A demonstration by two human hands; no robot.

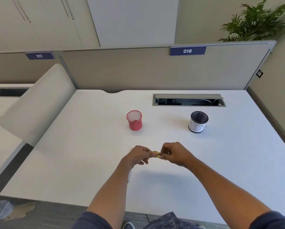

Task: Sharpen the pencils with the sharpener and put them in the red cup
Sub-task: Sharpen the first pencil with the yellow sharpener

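The fingers (152, 155) of both hands pinch a pencil (163, 154) and the yellow sharpener (157, 154) together, so sharpening is in hand; next the pencil likely goes into the red cup (134, 120), well beyond them on the desk (89, 146).

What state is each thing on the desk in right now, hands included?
Red mesh cup: upright, looks empty.
Black mesh cup with white paper label: upright, nothing sticking out.
Small yellow sharpener: off the desk, held between both hands.
Left hand: fingers curled, gripping at the sharpener.
Right hand: fingers pinching a thin pencil.
Grey cable hatch: open.
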